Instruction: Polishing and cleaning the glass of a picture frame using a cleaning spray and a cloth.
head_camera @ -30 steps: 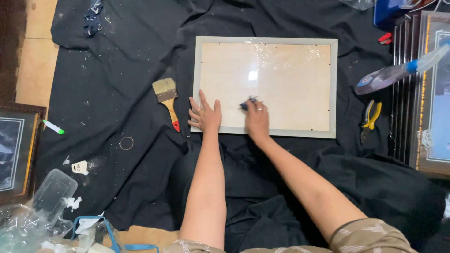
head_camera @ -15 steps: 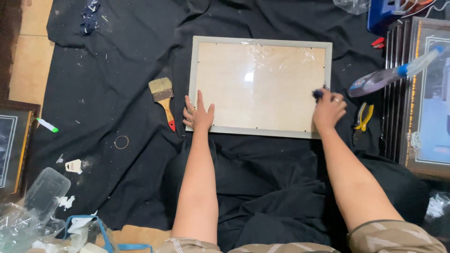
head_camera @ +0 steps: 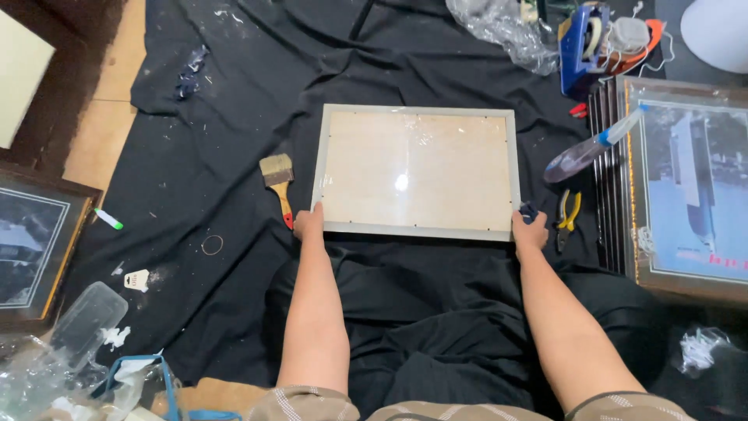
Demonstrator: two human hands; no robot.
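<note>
Two hands, left hand (head_camera: 308,222) and right hand (head_camera: 530,231), grip the frame's (head_camera: 417,169) near corners.

The frame (head_camera: 417,171) lies flat on the cloth (head_camera: 234,101). Brush (head_camera: 279,183) just left of it; pliers (head_camera: 567,217) right; stacked pictures (head_camera: 678,187) farther right.

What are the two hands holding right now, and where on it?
Both grip the grey-rimmed rectangular picture frame at its near corners: left hand at the near-left, right hand at the near-right, with a small dark object there too.
</note>
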